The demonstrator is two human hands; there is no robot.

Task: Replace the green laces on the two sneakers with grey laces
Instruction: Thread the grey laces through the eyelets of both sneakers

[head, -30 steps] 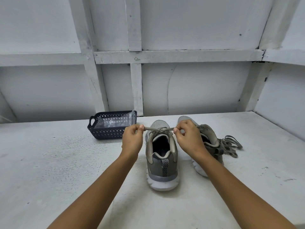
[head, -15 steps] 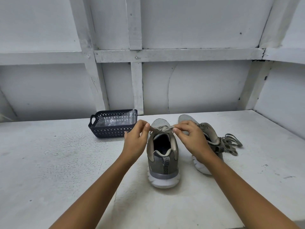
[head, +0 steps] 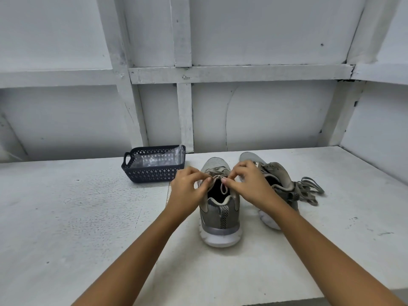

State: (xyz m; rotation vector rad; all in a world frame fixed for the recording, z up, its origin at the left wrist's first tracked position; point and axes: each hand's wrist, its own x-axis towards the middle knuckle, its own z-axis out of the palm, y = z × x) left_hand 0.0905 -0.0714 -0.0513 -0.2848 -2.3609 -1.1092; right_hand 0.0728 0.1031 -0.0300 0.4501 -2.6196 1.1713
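Two grey sneakers stand on the white table, heels toward me. The left sneaker [head: 220,215] is upright between my hands. My left hand [head: 187,191] and my right hand [head: 247,184] meet over its opening, each pinching a grey lace [head: 224,188] at the top eyelets; a small loop hangs into the opening. The right sneaker [head: 278,177] leans behind my right wrist. A loose heap of greenish-grey laces [head: 309,191] lies on the table against its right side.
A dark perforated basket [head: 152,171] holding clear plastic sits at the back left, close to the left sneaker's toe. A white panelled wall rises behind the table. The table's front edge [head: 331,294] runs low at the right.
My hands had the lace stretched taut sideways, wide apart. They have come together over the left sneaker's opening, and the lace now hangs slack in a loop.
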